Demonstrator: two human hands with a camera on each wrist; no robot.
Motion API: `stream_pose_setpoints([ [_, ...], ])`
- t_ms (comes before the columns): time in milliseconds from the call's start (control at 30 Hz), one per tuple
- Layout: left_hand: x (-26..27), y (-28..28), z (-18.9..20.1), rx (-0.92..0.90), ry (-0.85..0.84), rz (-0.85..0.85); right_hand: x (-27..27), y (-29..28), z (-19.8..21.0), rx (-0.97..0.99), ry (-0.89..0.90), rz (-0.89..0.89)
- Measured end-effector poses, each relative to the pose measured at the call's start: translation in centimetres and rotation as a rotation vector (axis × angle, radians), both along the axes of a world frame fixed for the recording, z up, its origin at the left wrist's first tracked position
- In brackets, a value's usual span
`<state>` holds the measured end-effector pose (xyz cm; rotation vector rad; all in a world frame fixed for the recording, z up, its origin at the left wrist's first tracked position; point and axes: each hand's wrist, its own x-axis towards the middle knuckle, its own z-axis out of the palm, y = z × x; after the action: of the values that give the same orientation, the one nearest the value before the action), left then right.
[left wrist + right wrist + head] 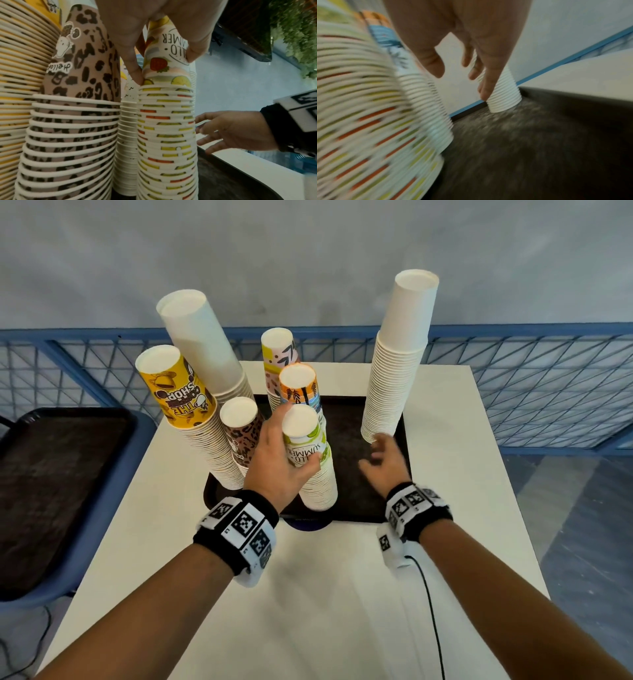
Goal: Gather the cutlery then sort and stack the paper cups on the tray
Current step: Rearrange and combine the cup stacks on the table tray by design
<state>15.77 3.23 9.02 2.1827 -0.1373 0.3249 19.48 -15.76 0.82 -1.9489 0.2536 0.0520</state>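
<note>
Several upside-down stacks of paper cups stand on a dark tray. My left hand grips the top cup of the fruit-print "Hello Summer" stack, thumb and fingers pinching it. Beside it stand a leopard-print stack, a yellow "coffee shop" stack, an orange palm stack, a patterned stack and a leaning white stack. My right hand hovers over the tray with spread fingers, just short of the tall white stack, holding nothing. No cutlery is visible.
The tray lies on a white table. A second dark tray rests on a blue chair at the left. Behind the table runs a blue mesh fence. A black cable trails from my right wrist.
</note>
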Motion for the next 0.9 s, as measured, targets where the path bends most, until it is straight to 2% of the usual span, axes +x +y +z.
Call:
stream_pose_setpoints([
  [133, 0.5, -0.2, 0.1, -0.019, 0.015, 0.009, 3.5, -3.6, 1.6, -0.081, -0.103, -0.138],
  [367, 1.2, -0.7, 0.3, -0.011, 0.005, 0.077, 6.4, -5.1, 3.1, -0.097, -0.116, -0.105],
  [500, 1.5, -1.4, 0.2, 0.002, 0.021, 0.074, 7.5, -4.5, 2.2, -0.070, -0.109, -0.062],
  [700, 2.6, -1.5, -0.1, -0.002, 0.003, 0.085, 8.4, -3.3, 0.0, -0.078, -0.063, -0.169],
  [900, 3.2, -1.2, -0.3, 0.000, 0.015, 0.063, 9.7, -3.4, -1.6, -0.063, -0.150, -0.196],
])
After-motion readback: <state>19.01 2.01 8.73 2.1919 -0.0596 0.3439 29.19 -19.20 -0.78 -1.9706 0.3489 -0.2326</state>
